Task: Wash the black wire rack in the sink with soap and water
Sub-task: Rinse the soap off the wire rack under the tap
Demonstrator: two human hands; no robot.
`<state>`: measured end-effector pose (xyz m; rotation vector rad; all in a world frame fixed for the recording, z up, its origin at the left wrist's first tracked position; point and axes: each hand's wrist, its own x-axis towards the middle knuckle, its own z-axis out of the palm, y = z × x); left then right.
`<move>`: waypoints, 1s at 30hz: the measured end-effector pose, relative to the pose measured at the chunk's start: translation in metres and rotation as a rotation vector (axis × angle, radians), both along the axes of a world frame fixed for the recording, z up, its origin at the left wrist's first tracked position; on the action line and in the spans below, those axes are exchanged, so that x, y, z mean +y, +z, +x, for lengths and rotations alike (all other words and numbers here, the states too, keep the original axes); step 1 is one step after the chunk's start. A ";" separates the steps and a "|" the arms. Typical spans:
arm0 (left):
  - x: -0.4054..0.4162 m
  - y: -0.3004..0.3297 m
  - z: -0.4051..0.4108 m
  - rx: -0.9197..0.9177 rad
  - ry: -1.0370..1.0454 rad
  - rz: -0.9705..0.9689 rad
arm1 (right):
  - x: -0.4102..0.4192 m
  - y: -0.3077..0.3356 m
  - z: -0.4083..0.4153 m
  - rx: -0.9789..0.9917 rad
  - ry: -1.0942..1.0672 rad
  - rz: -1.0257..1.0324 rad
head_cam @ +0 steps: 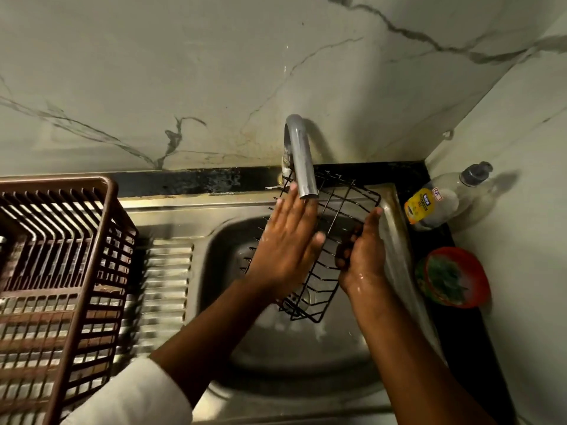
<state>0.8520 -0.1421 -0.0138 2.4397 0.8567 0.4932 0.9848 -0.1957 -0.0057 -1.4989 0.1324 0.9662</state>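
Note:
The black wire rack is tilted over the steel sink, its far end under the grey tap spout. My left hand lies flat on the rack's left side, fingers straight, wet. On the rack's right edge, my right hand curls its fingers round the wires and holds it up. Part of the rack is hidden behind both hands. I cannot make out a water stream from the spout.
A brown plastic dish basket stands on the ribbed drainboard at left. On the black counter at right are a soap bottle with a yellow label and a red bowl holding a green scrubber. Marble wall behind.

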 end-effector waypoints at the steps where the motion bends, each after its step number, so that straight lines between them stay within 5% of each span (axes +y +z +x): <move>1: -0.011 -0.005 -0.009 0.001 -0.039 0.022 | -0.002 -0.001 0.001 -0.009 0.007 -0.014; 15: 0.051 0.033 0.037 -0.237 -0.035 -0.035 | -0.021 0.004 -0.016 -0.105 0.111 0.008; 21: -0.012 0.000 -0.011 -0.128 -0.232 0.041 | -0.010 0.016 0.008 -0.077 -0.035 0.055; 30: 0.015 0.010 0.007 -0.234 -0.138 -0.043 | -0.002 0.007 -0.008 -0.214 0.051 -0.039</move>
